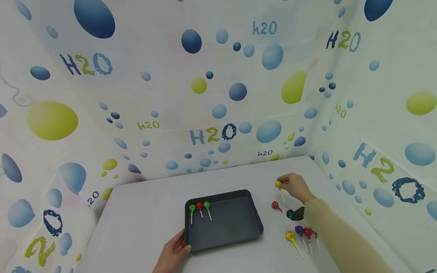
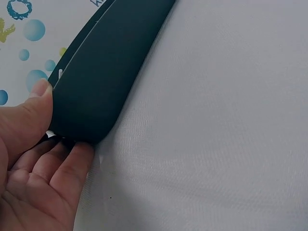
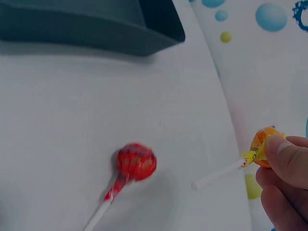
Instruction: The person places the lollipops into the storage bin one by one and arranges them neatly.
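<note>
A dark baking tray (image 1: pixel 225 222) lies on the white table, with a green lollipop (image 1: pixel 192 209), a red lollipop (image 1: pixel 199 206) and a second green lollipop (image 1: pixel 206 205) side by side in its far left corner. My left hand (image 1: pixel 173 253) grips the tray's near left corner, thumb at the rim and fingers underneath in the left wrist view. To the right of the tray, my right hand (image 1: pixel 295 187) pinches a yellow-orange lollipop (image 3: pixel 262 147) by its wrapped head, its white stick pointing down. A red lollipop (image 3: pixel 136 162) lies on the table near that hand.
Nearer the front right lie a yellow lollipop (image 1: pixel 290 236), a purple lollipop (image 1: pixel 299 229) and another red lollipop (image 1: pixel 308 232), with one more partly behind the sleeve. A dark object (image 1: pixel 295 214) shows beside the right wrist. Patterned sheets (image 1: pixel 218 94) surround the table.
</note>
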Motion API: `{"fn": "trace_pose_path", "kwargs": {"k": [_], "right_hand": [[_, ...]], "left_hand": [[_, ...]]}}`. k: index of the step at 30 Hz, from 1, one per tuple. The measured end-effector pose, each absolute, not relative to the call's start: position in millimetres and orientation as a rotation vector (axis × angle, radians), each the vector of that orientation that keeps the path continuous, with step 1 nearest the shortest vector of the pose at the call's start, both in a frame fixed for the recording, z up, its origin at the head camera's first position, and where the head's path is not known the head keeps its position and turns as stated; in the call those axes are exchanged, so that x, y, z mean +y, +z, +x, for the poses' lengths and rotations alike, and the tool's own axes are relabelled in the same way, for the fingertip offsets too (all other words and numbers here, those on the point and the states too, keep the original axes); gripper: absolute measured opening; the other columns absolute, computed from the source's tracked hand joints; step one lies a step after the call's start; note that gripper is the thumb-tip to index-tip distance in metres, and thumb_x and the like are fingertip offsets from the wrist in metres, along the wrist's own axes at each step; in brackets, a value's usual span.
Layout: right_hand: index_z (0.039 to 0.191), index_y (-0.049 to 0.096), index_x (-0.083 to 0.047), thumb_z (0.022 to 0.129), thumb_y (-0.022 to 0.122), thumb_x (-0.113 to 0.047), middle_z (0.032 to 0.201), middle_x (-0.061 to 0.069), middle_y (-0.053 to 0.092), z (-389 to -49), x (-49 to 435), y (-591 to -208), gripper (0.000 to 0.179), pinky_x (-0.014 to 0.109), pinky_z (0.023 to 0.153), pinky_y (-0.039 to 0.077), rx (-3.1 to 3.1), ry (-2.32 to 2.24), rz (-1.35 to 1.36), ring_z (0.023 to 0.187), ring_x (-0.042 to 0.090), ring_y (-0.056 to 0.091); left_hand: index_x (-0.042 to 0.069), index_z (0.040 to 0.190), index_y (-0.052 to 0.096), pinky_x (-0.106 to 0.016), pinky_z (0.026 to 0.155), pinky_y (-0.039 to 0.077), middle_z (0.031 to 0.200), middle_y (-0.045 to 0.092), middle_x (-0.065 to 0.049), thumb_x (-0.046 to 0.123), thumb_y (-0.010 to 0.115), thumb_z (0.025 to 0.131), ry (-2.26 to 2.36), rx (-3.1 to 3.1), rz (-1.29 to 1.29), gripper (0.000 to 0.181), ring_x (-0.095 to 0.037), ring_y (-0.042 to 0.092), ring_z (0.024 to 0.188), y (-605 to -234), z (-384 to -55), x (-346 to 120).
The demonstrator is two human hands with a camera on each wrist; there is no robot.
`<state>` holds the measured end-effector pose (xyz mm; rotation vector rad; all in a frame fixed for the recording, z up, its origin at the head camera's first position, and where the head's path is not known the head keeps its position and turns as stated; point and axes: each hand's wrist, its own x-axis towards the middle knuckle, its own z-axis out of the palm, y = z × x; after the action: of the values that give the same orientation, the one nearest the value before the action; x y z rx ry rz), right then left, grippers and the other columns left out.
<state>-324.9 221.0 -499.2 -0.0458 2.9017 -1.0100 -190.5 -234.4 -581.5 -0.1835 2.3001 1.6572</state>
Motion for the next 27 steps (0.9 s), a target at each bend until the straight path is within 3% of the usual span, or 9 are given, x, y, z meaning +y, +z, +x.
{"fn": "trace_pose_path", "kwargs": {"k": [9,16,22,27], "right_hand": [[0.119,0.074,0.0,0.095,0.072,-0.011,0.116,0.016,0.076,-334,178,-492,0.026,0.047,0.095,0.064,2.925,-1.042,-0.183,0.107,0.033,0.072],[0.117,0.076,-0.002,0.093,0.074,-0.01,0.115,0.013,0.077,-335,139,-488,0.026,0.043,0.093,0.065,2.883,-1.091,-0.231,0.106,0.029,0.074],[0.117,0.077,-0.003,0.092,0.075,-0.01,0.116,0.012,0.077,-334,109,-490,0.026,0.039,0.089,0.066,2.856,-1.115,-0.281,0.106,0.027,0.074],[0.116,0.077,-0.003,0.092,0.074,-0.007,0.113,0.011,0.077,-332,94,-493,0.024,0.037,0.086,0.066,2.83,-1.137,-0.305,0.104,0.026,0.075]], "left_hand": [[-0.017,0.151,0.032,-0.037,0.11,0.053,0.155,0.036,-0.038,0.02,0.076,0.093,1.664,2.316,-0.176,0.081,-0.048,0.041,0.144,-578,-189,-234],[-0.016,0.152,0.032,-0.035,0.109,0.054,0.156,0.035,-0.038,0.013,0.076,0.092,1.658,2.318,-0.168,0.079,-0.049,0.04,0.145,-575,-188,-235],[-0.014,0.152,0.033,-0.039,0.113,0.051,0.157,0.036,-0.036,0.018,0.077,0.092,1.605,2.364,-0.149,0.081,-0.049,0.041,0.144,-576,-189,-236],[-0.013,0.152,0.033,-0.043,0.113,0.051,0.157,0.035,-0.036,0.012,0.076,0.092,1.579,2.369,-0.148,0.078,-0.049,0.041,0.144,-575,-192,-236]]}}
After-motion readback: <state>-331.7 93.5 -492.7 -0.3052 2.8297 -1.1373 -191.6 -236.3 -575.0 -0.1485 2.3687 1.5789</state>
